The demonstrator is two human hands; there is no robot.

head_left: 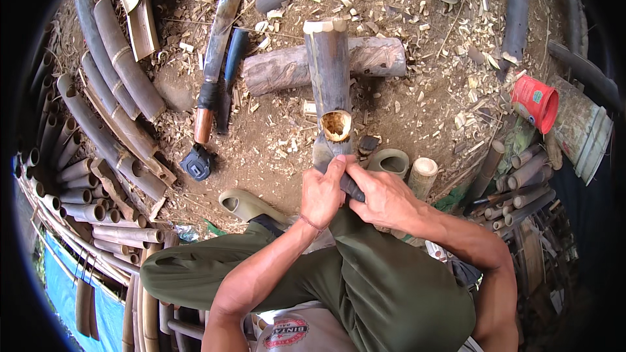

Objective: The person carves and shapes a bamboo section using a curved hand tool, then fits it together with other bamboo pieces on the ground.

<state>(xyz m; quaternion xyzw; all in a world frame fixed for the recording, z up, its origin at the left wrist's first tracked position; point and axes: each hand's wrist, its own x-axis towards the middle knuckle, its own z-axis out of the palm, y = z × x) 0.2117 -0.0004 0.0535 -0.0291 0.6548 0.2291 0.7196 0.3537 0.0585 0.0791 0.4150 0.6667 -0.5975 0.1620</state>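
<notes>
A thick bamboo tube (329, 72) lies propped across a short log (277, 70), its pale, rough-cut open end facing me. Just below that opening is a knife with a broad grey blade (321, 152) and a dark handle. My right hand (385, 199) is closed round the handle. My left hand (321, 190) is closed there too, its thumb next to my right thumb at the base of the blade. The fingers' undersides are hidden, and so is part of the blade.
On the ground at left lie a large knife (222, 26), a blue-topped tool (235, 55) and a black tape measure (197, 161). Bamboo lengths (124, 52) are piled at both sides. A red tub (536, 102) and a grey bucket (580, 127) lie at right. Wood chips cover the soil.
</notes>
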